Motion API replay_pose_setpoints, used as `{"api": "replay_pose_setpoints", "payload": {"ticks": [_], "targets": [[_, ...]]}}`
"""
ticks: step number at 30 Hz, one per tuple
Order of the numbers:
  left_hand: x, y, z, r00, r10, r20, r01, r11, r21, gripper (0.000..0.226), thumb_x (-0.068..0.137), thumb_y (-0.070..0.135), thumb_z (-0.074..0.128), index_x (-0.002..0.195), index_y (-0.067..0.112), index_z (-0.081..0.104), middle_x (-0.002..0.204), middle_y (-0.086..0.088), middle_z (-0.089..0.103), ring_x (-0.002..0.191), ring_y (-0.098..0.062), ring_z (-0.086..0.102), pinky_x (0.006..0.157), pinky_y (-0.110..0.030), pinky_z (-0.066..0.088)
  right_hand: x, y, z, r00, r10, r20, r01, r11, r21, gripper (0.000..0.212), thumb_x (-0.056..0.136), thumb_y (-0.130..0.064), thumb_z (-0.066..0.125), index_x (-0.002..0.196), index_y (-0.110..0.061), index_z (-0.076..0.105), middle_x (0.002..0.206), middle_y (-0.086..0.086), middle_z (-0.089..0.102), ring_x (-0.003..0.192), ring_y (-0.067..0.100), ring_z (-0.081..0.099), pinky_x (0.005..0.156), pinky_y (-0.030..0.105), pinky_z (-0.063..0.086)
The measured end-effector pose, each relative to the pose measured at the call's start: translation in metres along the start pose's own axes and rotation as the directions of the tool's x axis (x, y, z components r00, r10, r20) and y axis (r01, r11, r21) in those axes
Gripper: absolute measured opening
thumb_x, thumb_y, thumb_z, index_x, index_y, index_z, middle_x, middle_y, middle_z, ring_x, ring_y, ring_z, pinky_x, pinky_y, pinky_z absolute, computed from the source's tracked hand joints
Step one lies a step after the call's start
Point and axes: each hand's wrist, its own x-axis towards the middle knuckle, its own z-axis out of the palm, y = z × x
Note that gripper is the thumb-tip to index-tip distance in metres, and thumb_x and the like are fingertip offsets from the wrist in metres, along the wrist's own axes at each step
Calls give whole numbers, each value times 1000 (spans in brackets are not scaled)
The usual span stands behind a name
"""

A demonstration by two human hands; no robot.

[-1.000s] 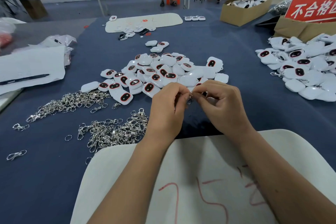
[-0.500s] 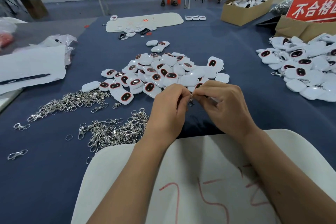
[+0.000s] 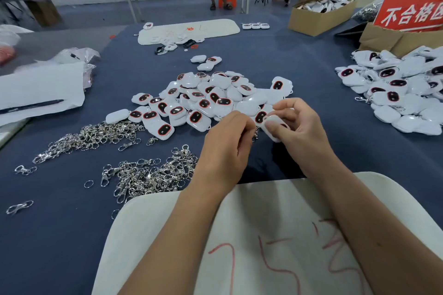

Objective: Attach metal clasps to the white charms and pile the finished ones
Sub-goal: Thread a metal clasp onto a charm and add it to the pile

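My right hand (image 3: 303,132) holds a white charm (image 3: 272,128) by its edge, fingers partly spread. My left hand (image 3: 227,143) is closed on a small metal clasp (image 3: 256,132) that hangs at the charm's left end. Both hands hover just in front of a heap of white charms (image 3: 208,99) with dark oval windows. Two loose heaps of metal clasps lie on the blue cloth, one at the left (image 3: 88,135) and one near my left wrist (image 3: 151,175). A second pile of charms (image 3: 402,93), some with clasps showing, sits at the right.
A white foam board (image 3: 275,246) with red marks lies under my forearms. White paper with a black pen (image 3: 31,105) is at the left. Cardboard boxes (image 3: 318,17) and a red sign (image 3: 412,13) stand at the back right. Stray clasps (image 3: 19,207) dot the cloth's left side.
My right hand has lifted and opened out, turning the white charm into view. My left hand stays pinched at the clasp.
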Motion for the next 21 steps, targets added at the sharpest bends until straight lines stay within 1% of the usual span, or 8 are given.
{"api": "replay_pose_setpoints", "payload": {"ticks": [2, 4, 6, 8, 11, 13, 16, 21], "targets": [[0, -1, 0, 1000, 3, 4, -3, 1000, 0, 12, 96, -1, 59, 87, 6, 60, 82, -1, 57, 74, -19, 48, 67, -35, 42, 2, 0, -1, 999, -32, 3, 31, 997, 70, 19, 93, -12, 75, 109, -21, 71, 101, -2, 79, 93, 11, 73, 81, 20, 55], [0, -1, 0, 1000, 1, 5, -1, 1000, -8, 12, 95, -2, 60, 86, 7, 60, 82, 0, 57, 74, -19, 49, 67, -37, 43, 2, 0, -2, 997, -58, 54, 53, 995, 80, 22, 97, -5, 63, 105, -20, 77, 98, -2, 79, 93, 11, 70, 84, 19, 52], [0, -2, 0, 1000, -19, -14, 19, 999, -30, 13, 94, -2, 60, 85, 7, 61, 81, 0, 59, 74, -20, 52, 68, -40, 45, 0, -3, 0, 987, -96, 128, 90, 995, 47, 27, 95, -4, 57, 98, -17, 80, 88, -1, 75, 86, 9, 65, 80, 17, 49], [1, -4, 0, 997, -60, -46, 58, 997, -58, 13, 95, 1, 60, 85, 8, 62, 81, 0, 61, 75, -20, 55, 69, -42, 47, -3, -5, 3, 970, -150, 191, 149, 989, 18, 19, 98, -6, 63, 93, -15, 80, 81, -3, 72, 80, 9, 63, 77, 16, 49], [2, -4, -1, 994, -95, -54, 89, 991, -97, 12, 96, 4, 61, 85, 9, 64, 81, 1, 62, 75, -18, 56, 70, -39, 47, -3, -5, 5, 965, -165, 205, 164, 986, 21, 11, 96, -8, 72, 92, -14, 80, 82, 3, 74, 78, 19, 62, 76, 26, 50], [2, -4, 0, 995, -92, -33, 88, 990, -108, 12, 96, 4, 61, 86, 10, 64, 81, 1, 62, 75, -16, 57, 69, -38, 47, -2, -3, 5, 968, -160, 194, 155, 987, 40, 8, 94, -7, 75, 92, -13, 80, 85, 8, 75, 73, 27, 54, 71, 33, 46], [1, -6, 0, 993, -115, -4, 114, 986, -125, 12, 95, 4, 61, 86, 10, 65, 81, 1, 64, 75, -16, 59, 69, -36, 48, -2, -1, 5, 956, -214, 199, 223, 975, -23, 10, 92, -5, 77, 89, -14, 80, 76, -7, 72, 66, 12, 54, 63, 20, 45], [0, -6, -1, 988, -157, 8, 157, 979, -133, 12, 95, 4, 62, 86, 11, 66, 77, 2, 64, 71, -16, 60, 67, -33, 47, -2, 1, 6, 914, -348, 210, 378, 918, -122, 13, 89, 0, 77, 90, -12, 80, 82, -15, 73, 80, 4, 66, 75, 12, 47]]}}
